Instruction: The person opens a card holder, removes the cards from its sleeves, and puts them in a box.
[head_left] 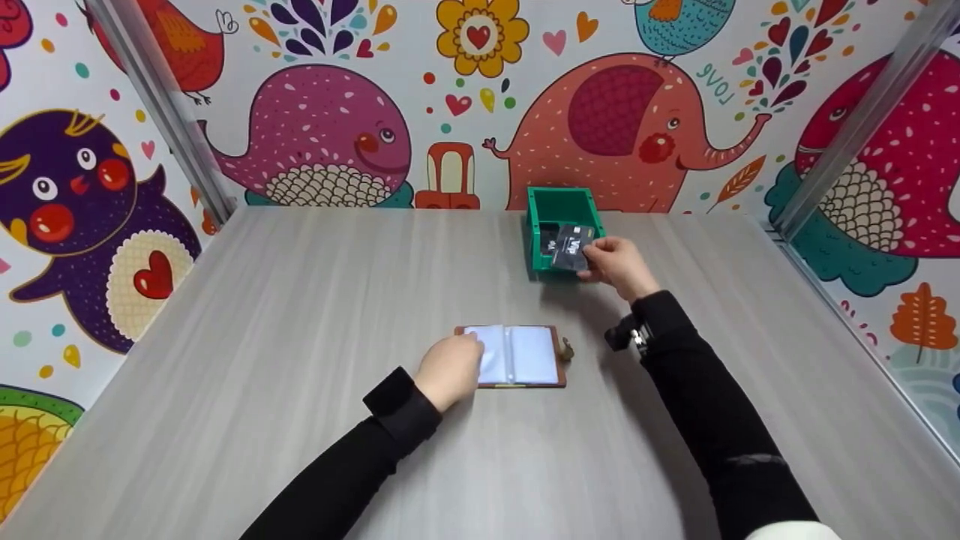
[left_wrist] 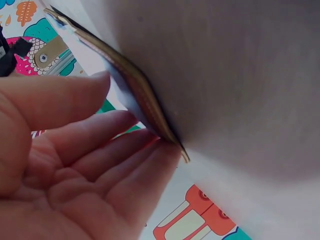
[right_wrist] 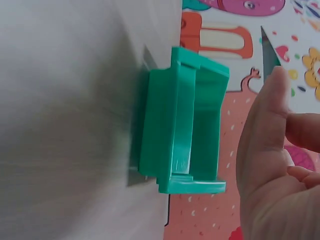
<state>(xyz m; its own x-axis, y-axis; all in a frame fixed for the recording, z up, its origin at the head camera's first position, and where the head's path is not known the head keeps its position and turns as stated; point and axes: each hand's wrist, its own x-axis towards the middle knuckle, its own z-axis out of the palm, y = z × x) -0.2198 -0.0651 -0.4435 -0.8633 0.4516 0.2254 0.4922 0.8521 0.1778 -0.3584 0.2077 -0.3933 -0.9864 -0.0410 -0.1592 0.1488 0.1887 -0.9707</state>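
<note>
My right hand (head_left: 621, 264) pinches a dark card (head_left: 570, 251) marked "VIP" over the near edge of a green bin (head_left: 534, 225). Another dark card (head_left: 548, 235) shows inside that bin. In the right wrist view only a thin corner of the held card (right_wrist: 270, 54) rises beyond the fingertips. A small brown card holder (head_left: 561, 367) lies spread on the table with pale, clear pages. At its left edge is my left hand (head_left: 448, 369). The left wrist view has these fingers extended against the holder's inner side (left_wrist: 132, 97), with the thumb near the page.
The grey table (head_left: 300, 300) runs back to a wall (head_left: 487, 112) printed with cartoon animals. The holder's snap strap (head_left: 567, 349) sticks out to the right. Metal posts (head_left: 161, 112) stand at the back corners, and the bin is close to the back wall.
</note>
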